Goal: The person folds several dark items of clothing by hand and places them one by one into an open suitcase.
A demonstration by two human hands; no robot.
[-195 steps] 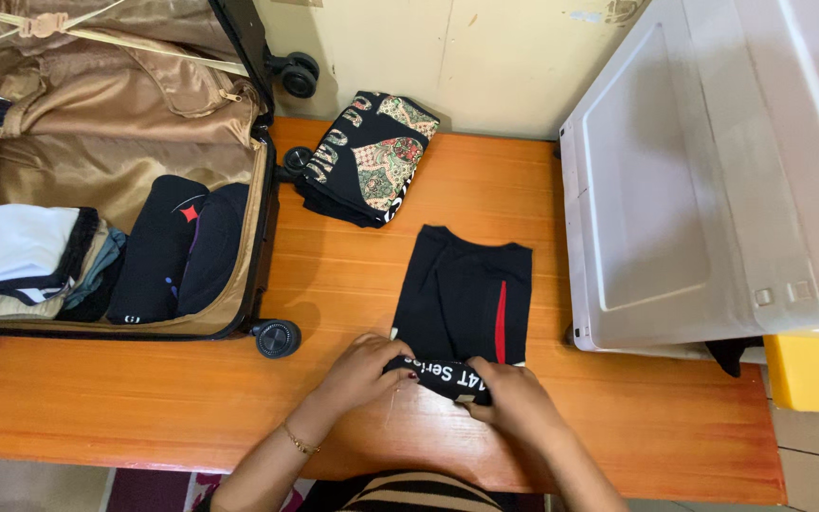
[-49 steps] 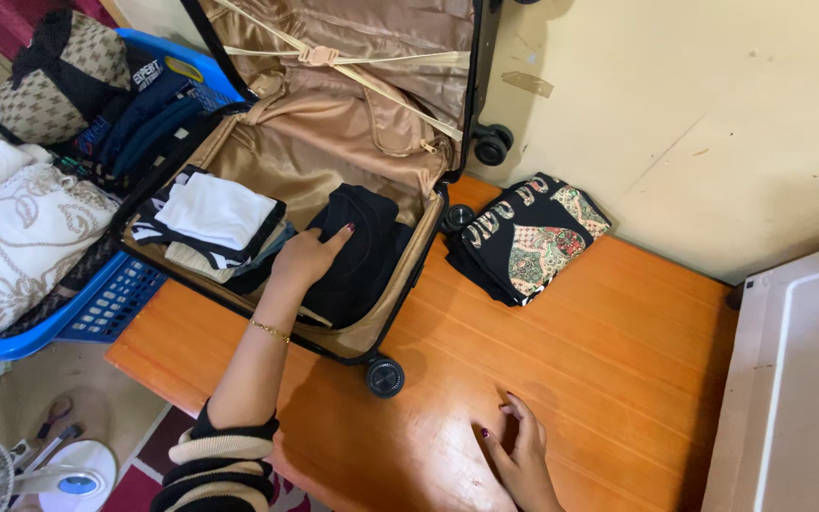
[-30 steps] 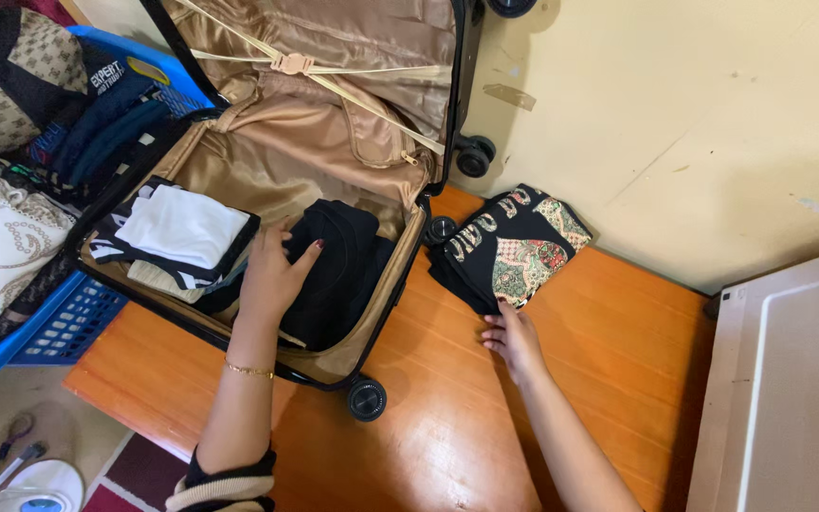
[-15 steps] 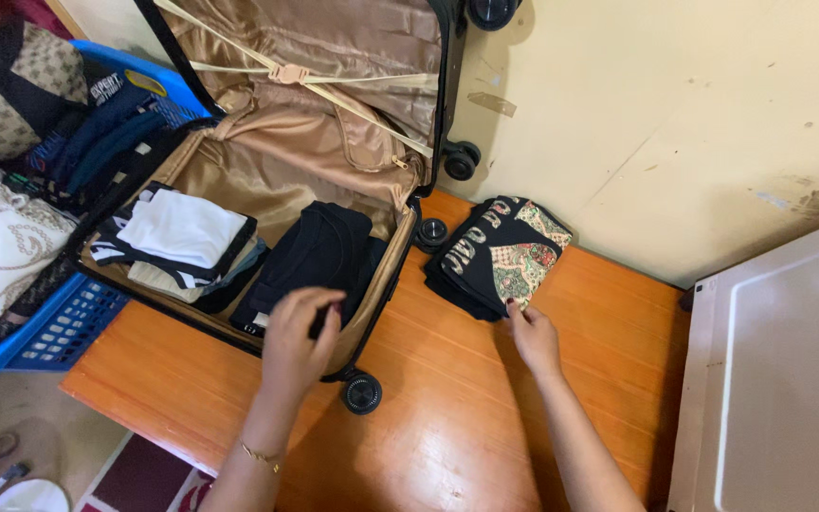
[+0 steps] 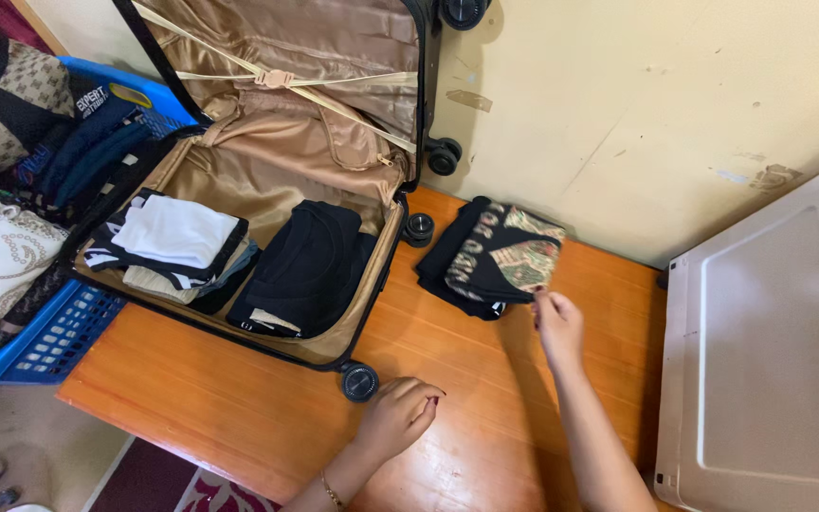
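Note:
My right hand (image 5: 555, 320) pinches the near corner of a folded black garment with a coloured paisley print (image 5: 491, 256) and lifts that corner off the orange wooden table (image 5: 485, 398). My left hand (image 5: 400, 413) hovers loosely curled over the table, beside the suitcase's front wheel (image 5: 358, 381), holding nothing. The open suitcase (image 5: 267, 180) with tan lining holds rolled black clothes (image 5: 306, 267) and a stack of folded white and black clothes (image 5: 175, 237).
A blue laundry basket (image 5: 45, 332) with piled clothes and cream patterned fabric sits to the left of the table. A white plastic lid or panel (image 5: 770, 332) stands at the right. A yellowish wall (image 5: 637, 104) runs behind the table.
My left hand left the suitcase and came back over the table near the wheel. My right hand reached the printed garment, took its near corner and began lifting it.

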